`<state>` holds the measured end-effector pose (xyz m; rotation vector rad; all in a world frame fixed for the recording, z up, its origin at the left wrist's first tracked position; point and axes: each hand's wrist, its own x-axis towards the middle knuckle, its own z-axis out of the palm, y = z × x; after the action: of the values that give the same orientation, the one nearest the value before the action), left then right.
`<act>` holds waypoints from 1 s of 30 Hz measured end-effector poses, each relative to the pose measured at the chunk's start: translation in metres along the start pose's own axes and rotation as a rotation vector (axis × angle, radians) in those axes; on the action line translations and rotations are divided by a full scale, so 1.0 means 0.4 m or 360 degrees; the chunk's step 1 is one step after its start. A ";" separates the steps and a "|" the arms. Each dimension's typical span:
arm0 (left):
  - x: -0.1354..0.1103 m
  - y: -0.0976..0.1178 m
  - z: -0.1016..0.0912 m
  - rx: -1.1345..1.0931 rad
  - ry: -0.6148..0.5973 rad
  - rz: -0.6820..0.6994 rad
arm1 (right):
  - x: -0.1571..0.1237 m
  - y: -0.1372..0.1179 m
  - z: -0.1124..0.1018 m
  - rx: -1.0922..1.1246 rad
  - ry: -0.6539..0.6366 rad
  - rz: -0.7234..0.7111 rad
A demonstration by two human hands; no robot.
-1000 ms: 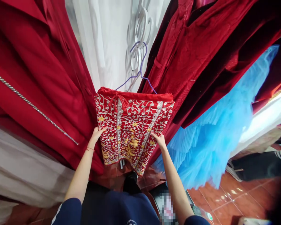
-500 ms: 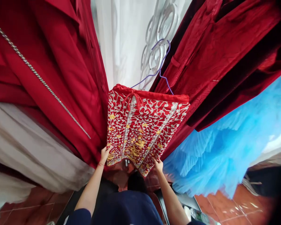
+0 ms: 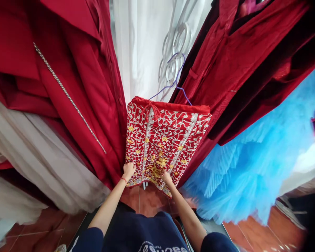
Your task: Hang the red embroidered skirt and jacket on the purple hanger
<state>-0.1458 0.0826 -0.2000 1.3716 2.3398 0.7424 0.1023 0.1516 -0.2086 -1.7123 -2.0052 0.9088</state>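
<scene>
A red skirt (image 3: 164, 136) with silver and gold embroidery and a tied drawstring at its plain waistband hangs in front of me. A thin purple hanger (image 3: 177, 80) rises from its top. My left hand (image 3: 129, 170) is closed on the cloth by the skirt's lower left edge. On the gold embroidery low in the middle, my right hand (image 3: 166, 177) has its fingers bunched against the cloth; the fingertips are small and partly hidden. The hem curves upward between two lower points.
Dark red gowns (image 3: 78, 66) hang at left, one with a silver chain-like trim (image 3: 70, 99). More red gowns (image 3: 238, 70) hang at right above a blue tulle dress (image 3: 252, 168). White fabric (image 3: 141, 45) and a white scroll-pattern frame (image 3: 181, 38) stand behind. Reddish tiles (image 3: 144, 201) cover the floor.
My right hand has moved left from the skirt's lower right edge to the gold embroidery in the middle. My left hand has shifted slightly right, further over the cloth. The view has turned a little.
</scene>
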 end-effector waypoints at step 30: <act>0.324 0.517 -0.759 -0.0274 0.0483 0.1451 | 0.110 -0.498 -0.977 -0.0051 0.0249 -0.1622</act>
<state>-0.2208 0.1971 0.1648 2.3771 1.6760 1.4266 0.1935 0.2762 0.2043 -0.5374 -2.3338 0.3558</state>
